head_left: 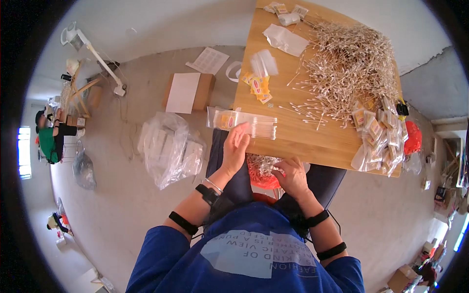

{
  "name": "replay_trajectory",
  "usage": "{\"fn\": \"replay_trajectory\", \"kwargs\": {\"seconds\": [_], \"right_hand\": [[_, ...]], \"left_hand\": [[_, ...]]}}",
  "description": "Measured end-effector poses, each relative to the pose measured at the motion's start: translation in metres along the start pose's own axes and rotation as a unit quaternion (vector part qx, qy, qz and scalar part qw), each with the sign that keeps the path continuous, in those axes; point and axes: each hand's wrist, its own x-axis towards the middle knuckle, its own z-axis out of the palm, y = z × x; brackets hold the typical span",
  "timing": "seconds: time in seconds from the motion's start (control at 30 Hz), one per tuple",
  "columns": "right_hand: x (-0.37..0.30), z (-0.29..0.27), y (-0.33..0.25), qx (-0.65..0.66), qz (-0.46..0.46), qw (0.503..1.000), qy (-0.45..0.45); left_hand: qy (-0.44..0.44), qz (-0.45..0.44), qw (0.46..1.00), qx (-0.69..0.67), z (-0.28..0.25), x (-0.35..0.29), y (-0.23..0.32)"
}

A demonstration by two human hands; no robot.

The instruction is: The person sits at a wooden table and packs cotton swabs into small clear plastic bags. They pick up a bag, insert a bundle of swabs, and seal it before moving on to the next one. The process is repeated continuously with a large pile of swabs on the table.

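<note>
At the table's front left edge lies a clear plastic bag (pixel 215 118) with a yellow card in it. A neat row of cotton swabs (pixel 264 128) lies at its right end. My left hand (pixel 236 150) rests against the bag, fingers stretched out and thumb apart. Over my lap, below the table edge, a red plastic bag (pixel 261 182) holds loose cotton swabs (pixel 264 164). My right hand (pixel 294 177) is at this bag's right side, thumb and fingers pinched together on swabs; how many is hidden.
A big heap of loose cotton swabs (pixel 351 63) covers the table's far right. Packed swab bags (pixel 383 136) pile up at the right corner. Yellow cards (pixel 260 87) and empty clear bags (pixel 286 40) lie on the left. On the floor stand a carton (pixel 204 93) and a large plastic sack (pixel 171 149).
</note>
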Motion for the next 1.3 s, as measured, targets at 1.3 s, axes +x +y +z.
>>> {"fn": "replay_trajectory", "kwargs": {"seconds": [1.3], "right_hand": [[0.102, 0.030, -0.003, 0.055, -0.027, 0.992, 0.110]], "left_hand": [[0.037, 0.057, 0.998, 0.011, 0.024, 0.049, -0.023]]}}
